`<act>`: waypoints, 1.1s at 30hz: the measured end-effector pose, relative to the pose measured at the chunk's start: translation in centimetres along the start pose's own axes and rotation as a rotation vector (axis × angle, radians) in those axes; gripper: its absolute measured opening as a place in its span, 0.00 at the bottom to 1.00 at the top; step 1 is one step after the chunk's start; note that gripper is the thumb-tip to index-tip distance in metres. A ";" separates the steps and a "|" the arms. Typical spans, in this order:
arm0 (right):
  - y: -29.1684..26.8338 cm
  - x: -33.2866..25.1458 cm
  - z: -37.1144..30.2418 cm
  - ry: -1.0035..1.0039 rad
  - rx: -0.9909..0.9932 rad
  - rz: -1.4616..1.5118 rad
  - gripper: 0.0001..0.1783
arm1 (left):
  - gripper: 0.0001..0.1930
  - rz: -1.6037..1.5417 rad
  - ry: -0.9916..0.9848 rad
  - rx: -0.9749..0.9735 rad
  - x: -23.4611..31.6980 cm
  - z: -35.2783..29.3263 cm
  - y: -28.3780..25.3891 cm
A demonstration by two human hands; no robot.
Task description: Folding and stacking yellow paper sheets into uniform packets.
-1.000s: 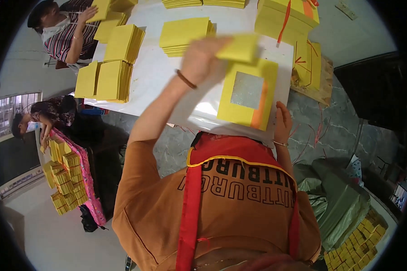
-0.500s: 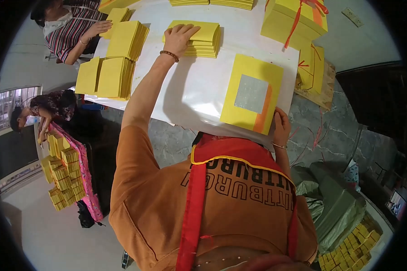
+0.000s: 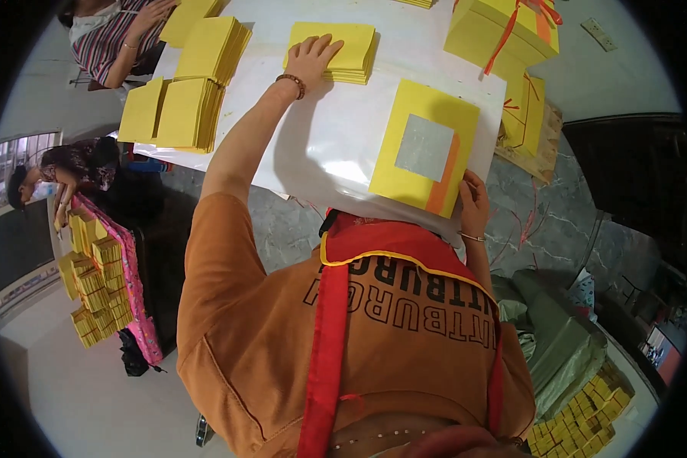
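My left hand [image 3: 311, 62] lies over the near edge of a stack of yellow paper [image 3: 351, 42], its fingers spread across the top. Nothing shows inside its grasp. At the table's near edge, my right hand [image 3: 473, 204] touches the lower right side of a flat yellow paper [image 3: 393, 145], which carries a silver square [image 3: 424, 149] and an orange strip [image 3: 443, 179]. Its fingers are bent at the paper's edge, and the thumb side is partly hidden.
Yellow paper stacks [image 3: 191, 111] stand on the white-covered table [image 3: 320, 153] at left, near a co-worker's hand [image 3: 153, 15]. Red-tied yellow bundles [image 3: 500, 30] sit far right. Another person [image 3: 80, 172] bends over bundles [image 3: 91, 290] at far left. A green sack [image 3: 557, 343] stands lower right.
The view has shifted slightly. Beneath my left hand, the top yellow papers now sit more evenly over those below. The co-worker's hand has lifted off a stack; my right hand stays at the paper's edge.
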State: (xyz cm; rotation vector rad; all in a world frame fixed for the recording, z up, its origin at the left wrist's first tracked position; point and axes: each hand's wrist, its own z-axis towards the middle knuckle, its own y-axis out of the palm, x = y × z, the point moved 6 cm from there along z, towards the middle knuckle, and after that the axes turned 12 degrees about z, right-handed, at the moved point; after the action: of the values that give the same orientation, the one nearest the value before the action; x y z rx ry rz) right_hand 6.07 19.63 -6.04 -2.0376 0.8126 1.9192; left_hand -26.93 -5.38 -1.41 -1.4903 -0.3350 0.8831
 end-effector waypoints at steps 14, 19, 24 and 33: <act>1.6 -2.4 0.7 -0.250 -0.078 -0.389 0.15 | 0.35 -0.028 0.111 0.151 2.6 -1.5 -7.7; 0.9 -0.6 1.3 -0.133 -0.046 -0.208 0.14 | 0.23 -0.361 0.491 0.275 14.5 -9.0 -10.8; 1.1 -0.5 1.4 -0.111 -0.075 -0.212 0.14 | 0.21 -0.420 0.636 0.209 18.6 -12.0 -11.7; 1.0 -0.4 1.3 -0.125 -0.089 -0.037 0.12 | 0.06 -0.924 0.513 0.035 17.7 -10.4 -11.4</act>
State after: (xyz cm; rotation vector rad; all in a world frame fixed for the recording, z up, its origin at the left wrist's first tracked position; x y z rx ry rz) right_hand 4.43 19.60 -5.58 -1.9438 0.6667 2.0726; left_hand -4.74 0.97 2.57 -1.2654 -0.5476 -0.2253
